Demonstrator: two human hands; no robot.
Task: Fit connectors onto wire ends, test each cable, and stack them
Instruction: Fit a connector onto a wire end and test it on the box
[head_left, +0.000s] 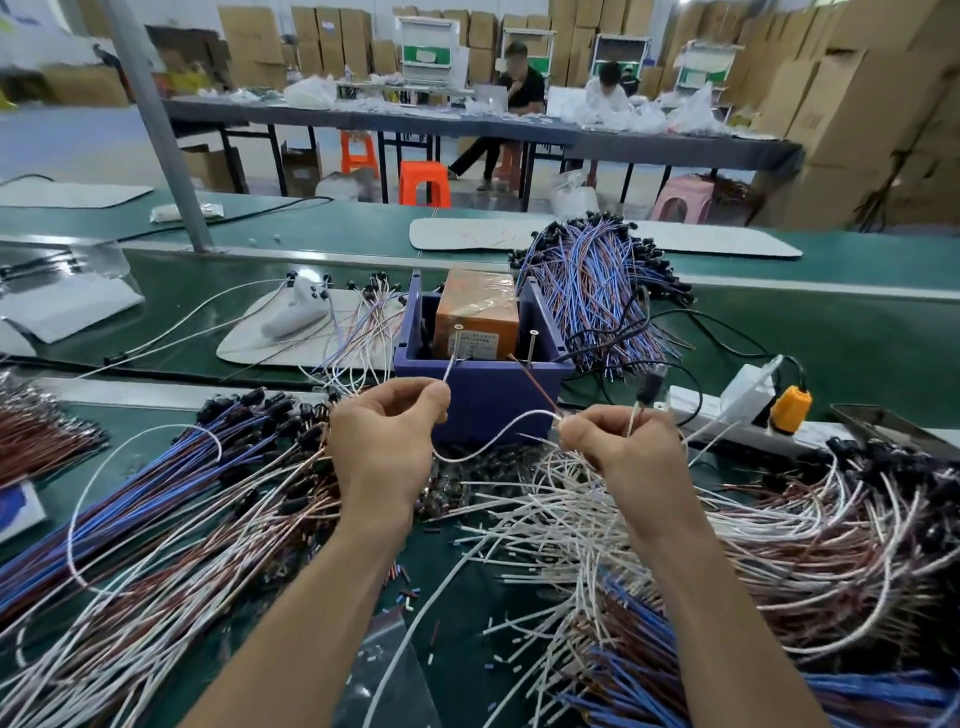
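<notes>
Mostly the green table is buried in heaped blue, brown and white wires; its far right is bare. Left hand and right hand pinch one thin white wire before the blue plastic box.

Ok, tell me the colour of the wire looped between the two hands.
The wire is white; the head view shows it best.

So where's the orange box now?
Head view, centre: the orange box stands inside the purple bin, just beyond the left hand and right hand, a heap of blue cables on its right.
</notes>
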